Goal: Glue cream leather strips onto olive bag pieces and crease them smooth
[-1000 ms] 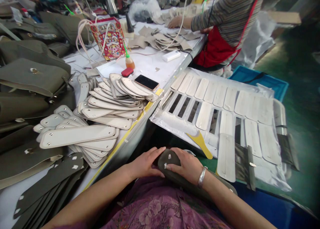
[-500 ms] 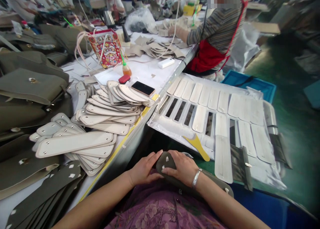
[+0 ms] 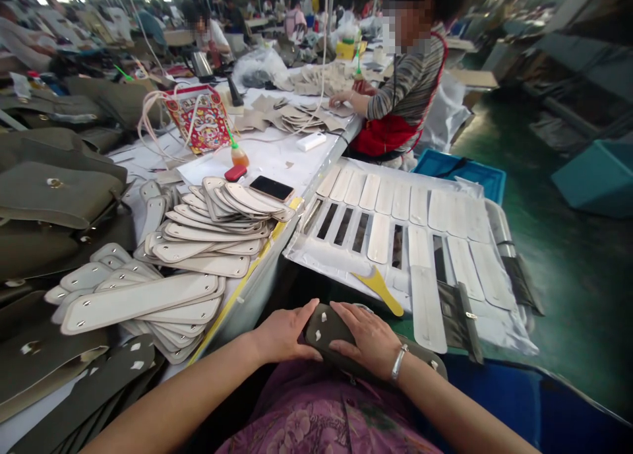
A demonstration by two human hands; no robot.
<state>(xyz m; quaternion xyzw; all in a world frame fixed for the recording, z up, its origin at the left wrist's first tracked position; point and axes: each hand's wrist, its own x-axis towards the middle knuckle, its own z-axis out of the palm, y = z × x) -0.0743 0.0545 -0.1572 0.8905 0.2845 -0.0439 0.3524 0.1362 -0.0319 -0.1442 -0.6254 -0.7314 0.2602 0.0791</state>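
Observation:
A dark olive bag panel [image 3: 326, 335] with rounded ends and small white tabs lies across my lap. My left hand [image 3: 284, 332] holds its left end, fingertips along the top edge and thumb at the lower side. On top of the panel rests my right hand [image 3: 368, 338], its thumb bent in and its fingers curled over the far edge. Part of the panel is hidden beneath this hand. To the left, pale-backed strap pieces [image 3: 143, 299] with metal studs lie in a fanned pile. Dark olive strips [image 3: 103, 394] are stacked below them.
A board of pale pieces [image 3: 378, 239] stands to the right, with a yellow spatula-like tool [image 3: 380, 289] on its near edge. The table carries a phone [image 3: 271, 188], a glue bottle [image 3: 239, 154] and a patterned bag [image 3: 198, 121]. A co-worker [image 3: 405, 84] sits beyond.
The view has tilted up and turned slightly right, so the surroundings shift leftward. Both hands keep nearly the same hold on the olive panel. The co-worker's hands come further into sight.

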